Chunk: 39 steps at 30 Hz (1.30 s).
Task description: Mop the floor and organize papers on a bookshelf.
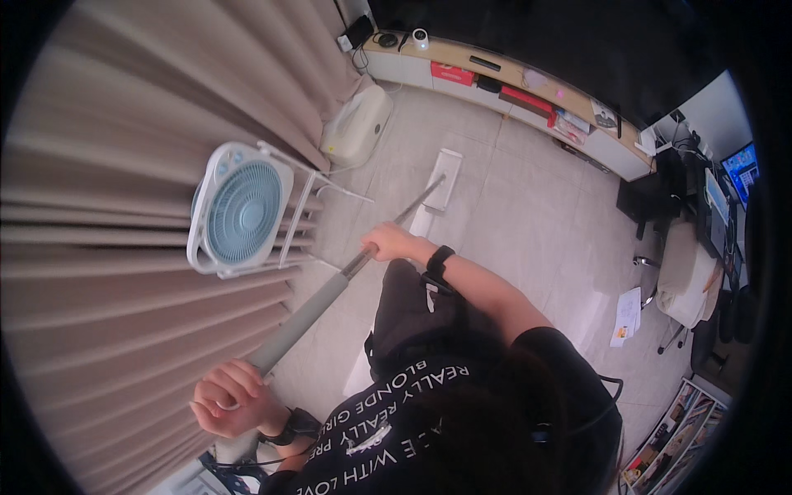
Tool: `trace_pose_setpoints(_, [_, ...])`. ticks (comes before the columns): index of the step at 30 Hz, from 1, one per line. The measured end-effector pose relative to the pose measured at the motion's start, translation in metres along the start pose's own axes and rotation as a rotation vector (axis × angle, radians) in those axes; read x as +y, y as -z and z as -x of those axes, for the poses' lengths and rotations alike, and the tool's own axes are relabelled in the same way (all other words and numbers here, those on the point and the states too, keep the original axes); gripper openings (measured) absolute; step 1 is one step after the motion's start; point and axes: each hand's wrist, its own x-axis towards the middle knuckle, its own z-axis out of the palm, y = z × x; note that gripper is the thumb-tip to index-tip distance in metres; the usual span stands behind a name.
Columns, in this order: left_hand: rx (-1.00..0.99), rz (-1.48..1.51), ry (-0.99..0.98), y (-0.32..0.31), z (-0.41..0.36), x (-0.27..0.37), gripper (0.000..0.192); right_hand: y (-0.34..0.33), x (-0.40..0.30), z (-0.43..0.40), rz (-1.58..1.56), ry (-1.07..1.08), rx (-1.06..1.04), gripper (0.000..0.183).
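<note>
A flat mop with a long handle slants across the view. My left hand (pixel 228 399) is closed around the thick grey upper end of the mop handle (pixel 303 318), at the lower left. Farther down the pole, my right hand (pixel 391 241) grips the thin metal shaft near the middle of the view. The white rectangular mop head (pixel 444 179) lies flat on the pale tiled floor (pixel 526 204), beyond my right hand. Each wrist wears a black band.
A white fan with blue blades (pixel 244 210) stands by the beige curtains (pixel 124 185). A cream appliance (pixel 359 127) sits near a low TV cabinet (pixel 470 86). At right are papers (pixel 626 317) on the floor, an office chair (pixel 680 278) and a shelf (pixel 674 427).
</note>
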Motion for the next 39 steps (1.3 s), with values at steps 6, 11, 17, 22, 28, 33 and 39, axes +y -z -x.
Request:
trace_pose_setpoints(6, [-0.186,-0.005,-0.014,-0.014,-0.115,-0.107,0.032,0.045,0.091,-0.125,-0.016,-0.041,0.075,0.009])
trace_pose_setpoints(11, [-0.332,-0.075,-0.065,-0.031,-0.231,-0.191,0.027,0.105,0.149,-0.220,-0.054,-0.091,0.131,0.009])
trace_pose_setpoints(17, [-0.452,-0.246,-0.070,-0.025,-0.309,-0.269,0.030,0.132,0.213,-0.289,-0.053,-0.186,0.196,0.015])
trace_pose_setpoints(22, [-0.329,-0.303,-0.021,-0.026,-0.358,-0.291,0.032,0.148,0.230,-0.320,-0.085,-0.169,0.140,0.011])
trace_pose_setpoints(28, [0.212,-0.407,0.060,-0.083,-0.377,-0.291,0.039,0.127,0.304,-0.314,-0.122,-0.365,0.381,0.011])
trace_pose_setpoints(33, [0.222,-0.420,0.044,-0.092,-0.370,-0.300,0.041,0.105,0.339,-0.297,-0.089,-0.450,0.509,0.016])
trace_pose_setpoints(39, [0.234,-0.448,0.028,-0.104,-0.361,-0.303,0.031,0.106,0.353,-0.230,-0.113,-0.501,0.625,0.014])
